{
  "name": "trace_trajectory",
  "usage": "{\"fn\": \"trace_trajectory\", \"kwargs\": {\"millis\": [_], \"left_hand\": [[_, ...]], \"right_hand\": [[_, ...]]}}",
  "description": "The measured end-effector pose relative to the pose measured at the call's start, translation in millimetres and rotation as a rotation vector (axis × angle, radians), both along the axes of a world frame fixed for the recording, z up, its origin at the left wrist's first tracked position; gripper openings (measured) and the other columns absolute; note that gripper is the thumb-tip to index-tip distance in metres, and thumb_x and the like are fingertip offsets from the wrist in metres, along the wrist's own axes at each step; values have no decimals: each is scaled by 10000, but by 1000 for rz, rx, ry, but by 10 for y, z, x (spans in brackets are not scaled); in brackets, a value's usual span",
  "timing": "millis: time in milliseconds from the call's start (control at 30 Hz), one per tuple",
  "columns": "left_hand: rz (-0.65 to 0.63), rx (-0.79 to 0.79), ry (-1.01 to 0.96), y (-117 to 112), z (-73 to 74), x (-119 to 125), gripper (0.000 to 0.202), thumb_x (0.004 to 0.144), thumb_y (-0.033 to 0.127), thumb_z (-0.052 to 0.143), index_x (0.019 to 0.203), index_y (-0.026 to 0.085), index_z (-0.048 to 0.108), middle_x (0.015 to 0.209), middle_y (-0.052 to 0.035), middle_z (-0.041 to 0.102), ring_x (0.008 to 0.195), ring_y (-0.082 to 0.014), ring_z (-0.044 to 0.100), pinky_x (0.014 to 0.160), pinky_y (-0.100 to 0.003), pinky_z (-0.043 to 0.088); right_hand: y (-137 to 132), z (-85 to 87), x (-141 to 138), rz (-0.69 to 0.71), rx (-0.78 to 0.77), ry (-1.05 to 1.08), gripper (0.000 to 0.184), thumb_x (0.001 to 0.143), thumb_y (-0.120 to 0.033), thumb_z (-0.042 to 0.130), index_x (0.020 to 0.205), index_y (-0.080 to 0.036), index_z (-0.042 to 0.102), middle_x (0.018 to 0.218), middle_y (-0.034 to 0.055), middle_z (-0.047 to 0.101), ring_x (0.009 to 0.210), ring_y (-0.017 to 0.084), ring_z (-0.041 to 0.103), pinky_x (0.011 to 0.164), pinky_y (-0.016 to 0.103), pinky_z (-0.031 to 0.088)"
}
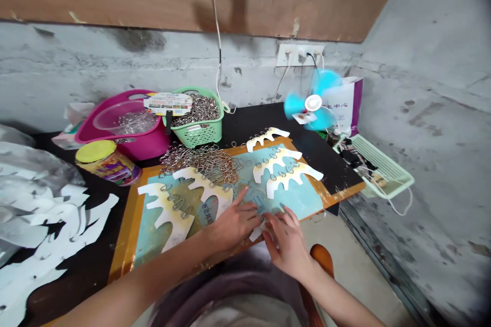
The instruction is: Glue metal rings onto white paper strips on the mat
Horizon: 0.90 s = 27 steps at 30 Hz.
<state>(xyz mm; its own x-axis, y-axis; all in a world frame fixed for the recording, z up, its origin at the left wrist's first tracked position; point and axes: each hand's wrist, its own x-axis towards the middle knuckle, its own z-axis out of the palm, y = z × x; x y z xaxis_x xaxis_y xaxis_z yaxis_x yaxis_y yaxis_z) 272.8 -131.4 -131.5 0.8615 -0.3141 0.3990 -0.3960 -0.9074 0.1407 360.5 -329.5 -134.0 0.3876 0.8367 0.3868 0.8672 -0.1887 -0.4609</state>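
Observation:
My left hand (237,222) and my right hand (286,239) meet at the near edge of a blue board (307,204). Between their bent fingertips is a small white cut-out strip (256,231), mostly hidden by the fingers. One finger of my left hand sticks up; the rest reach toward the strip. My right thumb and fingers close around its other side. Left of my hands lie white-and-yellow scalloped cut-outs (174,222) with metal rings along one edge. More such cut-outs (294,178) lie on the right. A heap of metal rings (207,161) is spread behind them.
A green basket (201,133) of metal rings and a pink basket (143,148) stand at the back, beside a yellow-lidded jar (109,163). White cut-outs (76,230) pile up at left. A blue fan (313,102) spins at back right, near a pale green tray (383,163).

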Motion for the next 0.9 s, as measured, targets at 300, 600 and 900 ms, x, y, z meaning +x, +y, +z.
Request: {"fn": "trace_trajectory", "kwargs": {"millis": [300, 600, 900], "left_hand": [[56, -65, 59, -19, 3, -8, 255, 969, 113, 386, 885, 190, 614, 766, 7, 642, 918, -169, 620, 1239, -554, 75], [-37, 147, -32, -57, 42, -111, 138, 979, 192, 518, 899, 175, 628, 818, -12, 672, 1006, -191, 624, 1223, -605, 128], [75, 179, -49, -138, -17, -299, 209, 1001, 247, 511, 1138, 141, 626, 1045, -79, 712, 1244, -217, 544, 1239, -605, 32]], "right_hand": [[107, -35, -61, -96, -3, -98, 155, 910, -150, 550, 777, -219, 590, 741, -5, 610, 907, 199, 559, 1142, 516, 240], [23, -103, -61, -22, -43, -242, 164, 937, -100, 499, 928, -213, 618, 899, 23, 694, 946, 197, 592, 1181, 565, 116], [-150, 73, 32, 78, -68, -125, 190, 978, -207, 523, 1128, -243, 635, 1069, 31, 714, 1122, 233, 561, 1179, 590, 48]]}}
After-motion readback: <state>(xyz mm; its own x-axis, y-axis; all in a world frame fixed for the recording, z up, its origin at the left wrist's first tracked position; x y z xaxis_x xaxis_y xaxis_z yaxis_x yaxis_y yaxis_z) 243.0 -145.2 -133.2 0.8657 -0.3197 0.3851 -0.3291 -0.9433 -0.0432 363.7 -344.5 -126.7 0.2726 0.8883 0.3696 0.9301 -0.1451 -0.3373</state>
